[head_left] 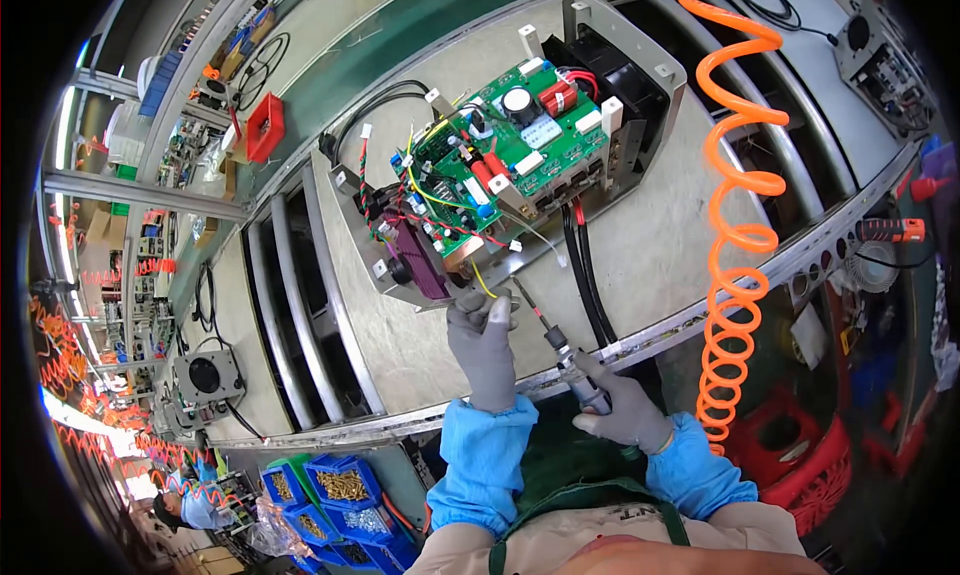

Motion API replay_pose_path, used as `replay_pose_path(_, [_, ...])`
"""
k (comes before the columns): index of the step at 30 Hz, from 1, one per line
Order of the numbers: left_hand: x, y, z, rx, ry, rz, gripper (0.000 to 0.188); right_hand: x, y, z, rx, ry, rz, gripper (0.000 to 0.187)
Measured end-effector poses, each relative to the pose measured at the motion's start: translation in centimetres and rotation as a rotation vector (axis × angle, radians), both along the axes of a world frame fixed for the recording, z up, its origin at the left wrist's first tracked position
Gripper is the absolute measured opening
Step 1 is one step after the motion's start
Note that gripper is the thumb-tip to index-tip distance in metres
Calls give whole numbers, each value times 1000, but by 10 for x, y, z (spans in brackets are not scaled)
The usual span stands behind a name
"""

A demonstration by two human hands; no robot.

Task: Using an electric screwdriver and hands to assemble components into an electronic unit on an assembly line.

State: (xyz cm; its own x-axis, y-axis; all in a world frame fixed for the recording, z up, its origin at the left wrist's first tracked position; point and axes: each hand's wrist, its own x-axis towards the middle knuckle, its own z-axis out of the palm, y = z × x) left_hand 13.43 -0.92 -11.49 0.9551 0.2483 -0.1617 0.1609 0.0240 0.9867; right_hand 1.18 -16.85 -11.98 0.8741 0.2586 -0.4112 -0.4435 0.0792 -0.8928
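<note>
Open metal chassis [610,20] bearing a green circuit board [565,150] lies in the upper middle, just beyond both hands. The left hand [483,340], gloved in grey, has its fingertips drawn together at the lower end of a yellow wire [481,278]; whether they pinch it cannot be told. The right hand [628,412], also gloved, wraps its fingers around a power screwdriver [572,368]. The wire's end is hidden at the left glove, part of the screwdriver lies behind the right fingers, and its tip is hard to make out. Left to right come metal rollers [293,302], blue bins [367,522] of small hardware, the pale board [660,245] under the chassis, an orange coiled hose [742,237] and a red plastic basket [822,472].
</note>
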Motion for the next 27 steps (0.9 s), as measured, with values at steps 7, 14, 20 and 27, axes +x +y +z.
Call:
replay_pose_path(7, [5, 4, -9, -441, 132, -175, 40, -1, -16, 6, -91, -39, -60, 82])
replay_pose_path(14, [20, 10, -27, -200, 37, -211, 33, -3, -24, -2, -73, -61, -88, 87])
replay_pose_path(20, [27, -1, -19, -234, 14, -118, 22, -7, -29, 10, -63, -62, -64, 83])
replay_pose_path(27, [23, -11, -19, -178, -28, 4, 20, -12, -26, 13, -3, -22, 29, 80])
